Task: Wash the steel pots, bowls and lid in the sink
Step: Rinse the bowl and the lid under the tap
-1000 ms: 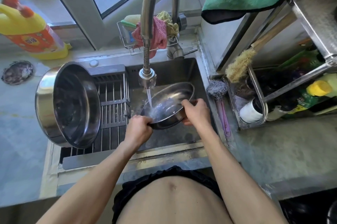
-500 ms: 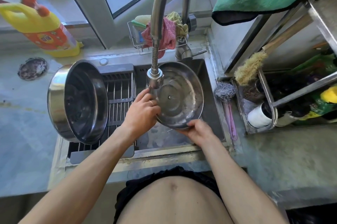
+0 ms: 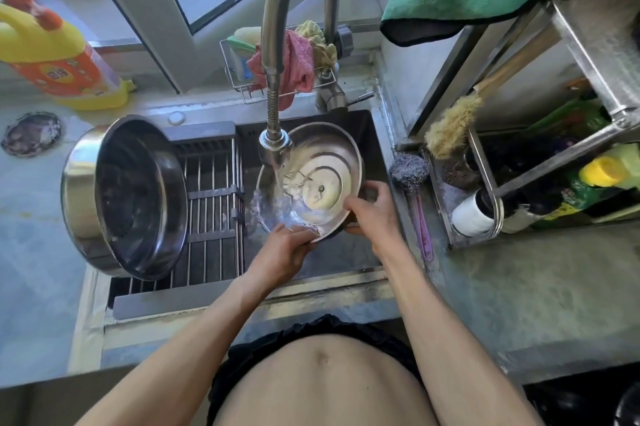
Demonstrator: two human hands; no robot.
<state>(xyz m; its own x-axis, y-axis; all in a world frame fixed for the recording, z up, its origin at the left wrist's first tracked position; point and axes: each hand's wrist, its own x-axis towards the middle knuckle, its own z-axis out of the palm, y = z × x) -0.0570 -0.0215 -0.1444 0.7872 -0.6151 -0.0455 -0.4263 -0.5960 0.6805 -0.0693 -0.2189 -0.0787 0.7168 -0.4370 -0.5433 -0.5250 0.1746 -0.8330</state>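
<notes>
A grey stone countertop (image 3: 519, 287) is seen around the sink (image 3: 375, 134). On its left part a yellow detergent bottle (image 3: 59, 58) and a round dark disc (image 3: 31, 133) are set; a wire caddy (image 3: 485, 197) is placed at right.

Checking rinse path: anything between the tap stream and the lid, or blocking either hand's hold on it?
Nothing visible. The tap sprays straight onto the inside of the lid, tilted over the sink. The left hand grips its near rim, the right hand its right rim. The pot lies on the rack, off to the left.
</notes>
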